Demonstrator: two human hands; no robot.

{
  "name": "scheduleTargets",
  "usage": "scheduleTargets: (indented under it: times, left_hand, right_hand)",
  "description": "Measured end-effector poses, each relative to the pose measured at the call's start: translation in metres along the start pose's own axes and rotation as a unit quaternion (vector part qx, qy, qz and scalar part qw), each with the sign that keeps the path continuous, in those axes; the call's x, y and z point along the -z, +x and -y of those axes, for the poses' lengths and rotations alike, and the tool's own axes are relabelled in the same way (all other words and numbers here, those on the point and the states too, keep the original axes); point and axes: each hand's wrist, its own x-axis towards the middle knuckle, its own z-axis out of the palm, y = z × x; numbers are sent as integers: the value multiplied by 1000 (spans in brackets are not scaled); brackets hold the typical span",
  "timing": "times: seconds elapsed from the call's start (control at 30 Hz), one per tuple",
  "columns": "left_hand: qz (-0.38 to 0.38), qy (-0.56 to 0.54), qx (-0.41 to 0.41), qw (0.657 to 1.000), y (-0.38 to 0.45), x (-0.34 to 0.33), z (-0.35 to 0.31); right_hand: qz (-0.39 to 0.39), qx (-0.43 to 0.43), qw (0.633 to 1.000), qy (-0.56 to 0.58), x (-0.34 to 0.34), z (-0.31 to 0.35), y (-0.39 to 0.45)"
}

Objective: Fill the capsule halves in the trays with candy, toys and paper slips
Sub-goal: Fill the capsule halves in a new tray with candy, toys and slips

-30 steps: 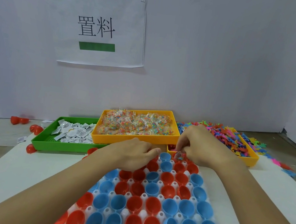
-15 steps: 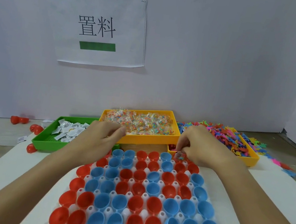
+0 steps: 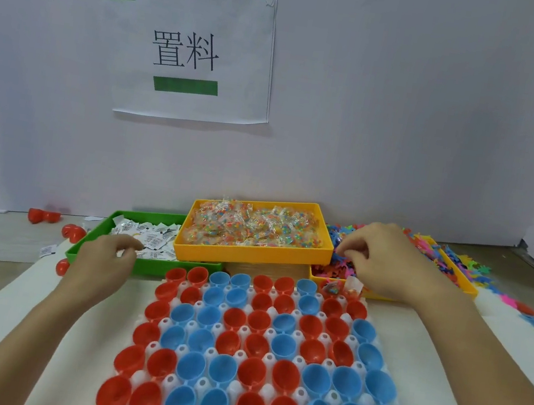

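Observation:
A white capsule tray (image 3: 243, 330) lies in front of me, packed with red and blue capsule halves (image 3: 223, 367). Two halves at the far right of its back row hold candy packets (image 3: 332, 286). Behind it stand a green tray (image 3: 159, 266) of paper slips (image 3: 149, 236), an orange tray (image 3: 250, 257) of candy, and a yellow tray (image 3: 467, 288) of small coloured toys (image 3: 339, 268). My left hand (image 3: 105, 258) reaches over the green tray's near rim, its fingertips pinching at a paper slip. My right hand (image 3: 385, 258) hovers over the toy tray, with curled fingertips dug into the toys.
A paper sign (image 3: 195, 49) is taped to the white wall behind the trays. Loose red capsule pieces (image 3: 43, 215) and stray slips lie on the table left of the green tray. Toys have spilled over the table at the far right (image 3: 532, 318).
My left hand swung left from the capsule tray to the green tray's slips. My right hand left the back-row capsules and moved up into the toy tray, leaving candy in two halves.

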Motion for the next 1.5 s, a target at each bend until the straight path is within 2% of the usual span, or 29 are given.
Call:
scheduleTargets:
  times: [0.13,0.27,0.37,0.47,0.67,1.13,1.5]
  left_hand:
    - [34,18,-11,999,2,-4,6]
    - [61,24,-35,997,4,-6,8]
    - [57,24,-38,997,4,-5,9]
    - [57,23,-37,997,4,-4,10]
    - [61,18,-40,997,5,-4,10]
    - [90,6,-85,992,2,0,3]
    - [99,-44,-104,989,-2,-3,-9]
  right_hand:
    - [-65,-71,995,-10,4,-34,3]
    - [-36,-123,990,-56,-2,-56,0]
    - [-43,-126,988,-77,-9,-59,-3]
    - [-79,-133,986,-53,-14,-57,-4]
    - [-102,-136,985,-37,-16,-55,-1]
    - [-184,-89,979,0,-15,-49,3]
    - [-140,-89,986,35,-20,-40,2]
